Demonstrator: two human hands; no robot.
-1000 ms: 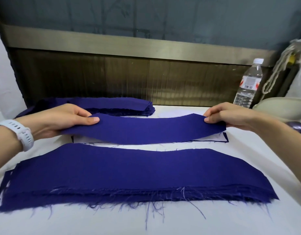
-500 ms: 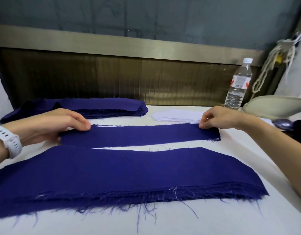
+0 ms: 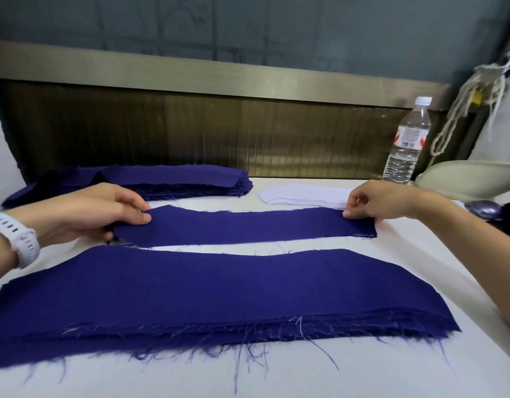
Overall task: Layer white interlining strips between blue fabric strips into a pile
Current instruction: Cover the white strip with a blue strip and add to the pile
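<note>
A narrow blue fabric strip (image 3: 248, 226) lies flat across the middle of the table, on top of a pile whose white edges peek out below it. My left hand (image 3: 98, 209) pinches its left end between thumb and fingers. My right hand (image 3: 374, 202) pinches its right end. Behind the strip on the right sits a stack of white interlining strips (image 3: 302, 193). A pile of blue strips (image 3: 167, 179) lies at the back left. A wide blue fabric stack (image 3: 219, 291) with frayed edges fills the front.
A clear water bottle (image 3: 407, 142) stands at the back right beside a beige rounded object (image 3: 472, 176) and hanging cords (image 3: 460, 110). A dark wood-and-metal wall panel (image 3: 219, 133) closes the table's far edge. The white table (image 3: 276, 377) continues to the front.
The blue strip, held raised and bowed a second ago, has been lowered flat onto the pile. Both hands have stayed on its ends. The white interlining stack has come into view.
</note>
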